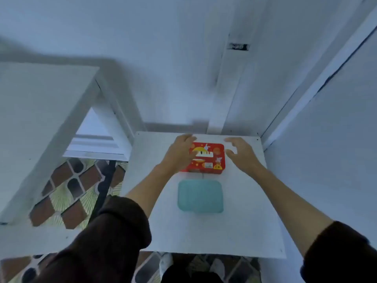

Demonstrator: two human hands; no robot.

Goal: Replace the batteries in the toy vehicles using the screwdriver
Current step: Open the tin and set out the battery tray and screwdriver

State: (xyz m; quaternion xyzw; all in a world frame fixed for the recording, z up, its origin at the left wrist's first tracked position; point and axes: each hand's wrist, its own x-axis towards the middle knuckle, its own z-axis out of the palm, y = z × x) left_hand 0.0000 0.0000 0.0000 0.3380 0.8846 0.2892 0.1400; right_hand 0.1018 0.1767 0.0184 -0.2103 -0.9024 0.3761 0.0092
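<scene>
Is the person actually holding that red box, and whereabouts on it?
Only partly. The left hand rests over the left end of the red box, fingers spread. The right hand hovers open beside its right end, not gripping. The box sits on the white table.

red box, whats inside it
Cannot tell: the red box is closed, its printed lid covering the contents. The left hand rests on its left edge; the right hand hovers open beside it.

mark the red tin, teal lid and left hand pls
red tin (211, 160): head view, on its printed top face.
teal lid (200, 196): head view, centre of its flat surface.
left hand (179, 153): head view, back of the hand, at the tin's left edge.
</scene>
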